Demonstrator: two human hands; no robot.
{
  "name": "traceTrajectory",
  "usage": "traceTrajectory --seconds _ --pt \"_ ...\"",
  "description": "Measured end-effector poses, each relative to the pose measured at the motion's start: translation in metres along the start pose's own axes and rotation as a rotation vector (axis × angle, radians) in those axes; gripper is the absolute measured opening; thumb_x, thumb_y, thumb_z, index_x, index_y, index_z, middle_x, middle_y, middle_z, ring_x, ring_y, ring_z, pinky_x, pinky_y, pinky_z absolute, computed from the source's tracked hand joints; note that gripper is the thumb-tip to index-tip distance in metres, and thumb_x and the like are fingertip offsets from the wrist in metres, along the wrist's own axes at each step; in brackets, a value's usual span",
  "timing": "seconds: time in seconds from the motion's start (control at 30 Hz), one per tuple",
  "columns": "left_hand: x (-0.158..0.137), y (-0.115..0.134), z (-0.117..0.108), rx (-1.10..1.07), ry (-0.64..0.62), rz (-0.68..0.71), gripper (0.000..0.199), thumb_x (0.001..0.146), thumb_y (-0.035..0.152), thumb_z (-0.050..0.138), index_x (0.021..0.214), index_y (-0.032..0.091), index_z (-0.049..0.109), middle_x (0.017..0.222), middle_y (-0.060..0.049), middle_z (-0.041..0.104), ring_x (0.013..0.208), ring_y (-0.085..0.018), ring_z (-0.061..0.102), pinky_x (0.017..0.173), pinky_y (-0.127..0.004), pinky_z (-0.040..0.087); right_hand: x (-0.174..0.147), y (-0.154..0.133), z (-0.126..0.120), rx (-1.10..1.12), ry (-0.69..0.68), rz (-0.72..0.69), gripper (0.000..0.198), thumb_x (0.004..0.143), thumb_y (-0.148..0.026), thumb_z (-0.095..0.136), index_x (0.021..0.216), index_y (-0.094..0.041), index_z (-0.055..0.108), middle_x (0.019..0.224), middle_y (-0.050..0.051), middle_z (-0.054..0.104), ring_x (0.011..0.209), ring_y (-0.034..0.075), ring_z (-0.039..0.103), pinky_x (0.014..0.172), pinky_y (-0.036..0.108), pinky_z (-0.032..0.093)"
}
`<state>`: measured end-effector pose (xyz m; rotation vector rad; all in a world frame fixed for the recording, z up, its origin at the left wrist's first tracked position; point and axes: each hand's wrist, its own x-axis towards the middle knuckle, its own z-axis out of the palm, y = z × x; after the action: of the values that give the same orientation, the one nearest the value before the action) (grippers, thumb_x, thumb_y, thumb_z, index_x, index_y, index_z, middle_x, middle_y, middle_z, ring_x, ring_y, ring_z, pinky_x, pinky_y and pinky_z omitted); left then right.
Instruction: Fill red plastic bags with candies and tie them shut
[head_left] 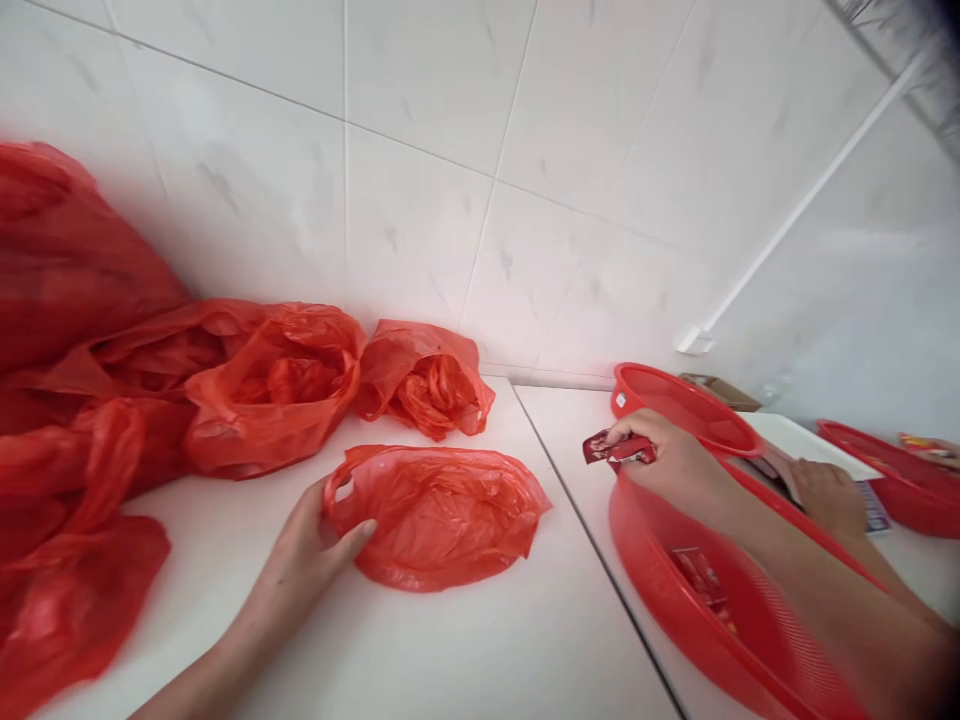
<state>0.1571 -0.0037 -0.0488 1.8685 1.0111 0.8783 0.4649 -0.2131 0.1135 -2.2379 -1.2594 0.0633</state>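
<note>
A thin red plastic bag [442, 515] lies on the white table with its mouth spread open. My left hand [319, 545] grips its left edge near the handle hole, thumb inside the rim and fingers outside. To the right, my right hand [660, 445] pinches small dark red packets [619, 450] above the near rim of a red plastic basket [637, 555]. How many packets it holds I cannot tell. More small red packets [703, 585] lie inside that basket, partly hidden by my forearm.
Several filled red bags [274, 395] stand along the tiled wall at left. A second red basket [686, 400], a white tray [810, 440] and another red basket [892, 480] are at right. A co-worker's hand [829, 495] is beyond my forearm. A seam crosses the table.
</note>
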Motion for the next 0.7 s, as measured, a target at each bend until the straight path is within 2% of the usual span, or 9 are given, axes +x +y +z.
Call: traceTrajectory --seconds 0.1,0.17,0.27,0.37,0.43,0.53,0.63,0.7 --pt "-0.003 0.003 -0.001 0.000 -0.008 0.015 0.064 0.078 0.049 0.058 0.133 0.023 0.037 0.134 -0.009 0.050 0.122 -0.027 0.049 0.103 -0.045 0.040 0.002 -0.042 0.036 0.096 -0.180 -0.231 0.034 0.062 -0.001 0.045 0.080 -0.025 0.061 0.094 -0.001 0.055 0.081 0.012 0.059 0.067 0.024 0.043" --pt "-0.004 0.003 -0.002 0.019 -0.018 0.027 0.063 0.079 0.048 0.058 0.133 0.023 0.038 0.134 -0.009 0.050 0.123 -0.027 0.049 0.102 -0.044 0.040 0.003 -0.064 0.067 0.155 -0.305 -0.326 0.036 0.060 0.002 0.045 0.080 -0.024 0.061 0.092 -0.001 0.052 0.075 0.010 0.058 0.061 0.020 0.041" --pt "-0.004 0.001 -0.003 0.038 -0.024 0.048 0.061 0.079 0.047 0.058 0.132 0.023 0.039 0.134 -0.010 0.050 0.123 -0.027 0.049 0.102 -0.044 0.040 0.009 -0.082 0.113 0.191 -0.431 -0.376 0.034 0.061 0.003 0.050 0.080 -0.022 0.061 0.094 -0.001 0.051 0.070 0.008 0.057 0.057 0.018 0.041" --pt "-0.003 -0.001 -0.002 0.034 -0.026 0.074 0.059 0.079 0.045 0.058 0.130 0.022 0.040 0.131 -0.010 0.053 0.120 -0.027 0.051 0.100 -0.044 0.041 0.020 -0.087 0.133 0.139 -0.436 -0.414 0.032 0.060 -0.003 0.060 0.085 -0.023 0.063 0.098 0.000 0.053 0.078 0.012 0.058 0.064 0.022 0.045" --pt "-0.003 -0.002 -0.002 0.033 -0.029 0.078 0.058 0.079 0.045 0.059 0.129 0.022 0.041 0.128 -0.010 0.054 0.118 -0.027 0.053 0.098 -0.044 0.043 0.027 -0.085 0.124 0.128 -0.367 -0.424 0.035 0.062 -0.009 0.063 0.092 -0.026 0.064 0.103 0.000 0.056 0.089 0.015 0.058 0.076 0.027 0.047" --pt "-0.004 0.000 -0.002 0.031 -0.018 0.070 0.056 0.077 0.042 0.060 0.127 0.021 0.043 0.127 -0.010 0.055 0.116 -0.028 0.054 0.095 -0.043 0.045 0.032 -0.070 0.082 0.129 -0.195 -0.303 0.032 0.073 -0.022 0.059 0.104 -0.030 0.060 0.113 -0.001 0.059 0.104 0.017 0.056 0.090 0.032 0.044" --pt "-0.003 0.001 -0.001 0.026 -0.024 0.063 0.056 0.076 0.041 0.060 0.126 0.021 0.044 0.126 -0.009 0.056 0.115 -0.028 0.055 0.093 -0.042 0.047 0.030 -0.032 0.030 -0.014 -0.012 -0.047 0.028 0.077 -0.037 0.057 0.104 -0.030 0.060 0.114 0.001 0.062 0.103 0.020 0.059 0.086 0.034 0.047" --pt "-0.002 0.000 -0.001 0.047 -0.024 0.068 0.058 0.076 0.044 0.059 0.126 0.020 0.044 0.124 -0.010 0.057 0.113 -0.029 0.056 0.093 -0.043 0.047 0.021 0.000 0.002 -0.125 0.018 0.070 0.028 0.079 -0.039 0.052 0.104 -0.029 0.059 0.116 0.004 0.062 0.101 0.020 0.061 0.082 0.032 0.048"
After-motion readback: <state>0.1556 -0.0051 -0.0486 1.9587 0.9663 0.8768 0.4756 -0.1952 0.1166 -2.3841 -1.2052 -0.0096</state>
